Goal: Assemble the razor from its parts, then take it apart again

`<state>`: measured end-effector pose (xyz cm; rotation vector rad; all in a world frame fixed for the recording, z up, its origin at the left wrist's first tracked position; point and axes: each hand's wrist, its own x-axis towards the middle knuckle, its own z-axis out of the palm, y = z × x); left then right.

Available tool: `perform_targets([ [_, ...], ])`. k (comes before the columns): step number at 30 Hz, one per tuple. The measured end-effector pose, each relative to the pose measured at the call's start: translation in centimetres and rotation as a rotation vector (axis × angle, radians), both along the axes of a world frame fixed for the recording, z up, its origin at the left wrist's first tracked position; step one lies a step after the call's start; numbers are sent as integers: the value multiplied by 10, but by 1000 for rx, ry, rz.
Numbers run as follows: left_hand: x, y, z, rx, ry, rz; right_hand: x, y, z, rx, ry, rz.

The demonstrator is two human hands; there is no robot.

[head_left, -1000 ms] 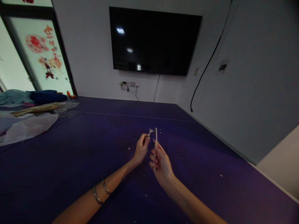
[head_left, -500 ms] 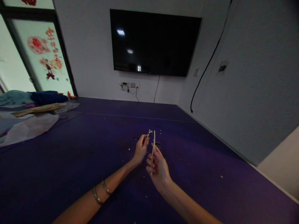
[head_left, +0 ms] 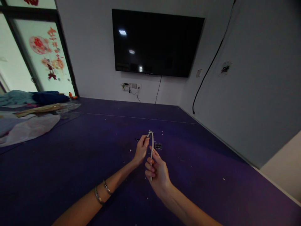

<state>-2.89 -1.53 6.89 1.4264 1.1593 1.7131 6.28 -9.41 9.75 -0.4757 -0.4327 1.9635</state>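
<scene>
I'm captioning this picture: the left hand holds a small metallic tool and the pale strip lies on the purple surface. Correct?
The pale strip isn't on the purple surface: the head view shows the right hand holding it. The left hand does hold the tool.

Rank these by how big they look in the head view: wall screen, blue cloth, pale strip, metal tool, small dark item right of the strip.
1. Wall screen
2. Blue cloth
3. Pale strip, long but thin
Smallest, unranked: metal tool and small dark item look alike; the tool is partly covered.
</scene>
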Motion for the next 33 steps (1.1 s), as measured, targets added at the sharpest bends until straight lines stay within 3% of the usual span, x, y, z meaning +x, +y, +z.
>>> perform_targets([
  [5,0,2,-5,-16,16,-19,0,7,3,36,-26,-104],
  [12,-3,7,-6,-8,-42,-63,-3,-5,-4,49,-87,-34],
  [16,-6,11,-4,-19,-23,-104,8,10,4,82,-87,-79],
  [21,-11,15,-4,-26,5,-174,31,47,16,295,-168,-222],
  [25,-12,14,-4,-44,29,-192,53,75,14,474,-325,-302],
  [29,-12,13,-5,-49,48,-150,83,101,4,642,-637,-299],
  [33,-12,11,-3,-43,70,-200,112,120,3,788,-980,-201],
])
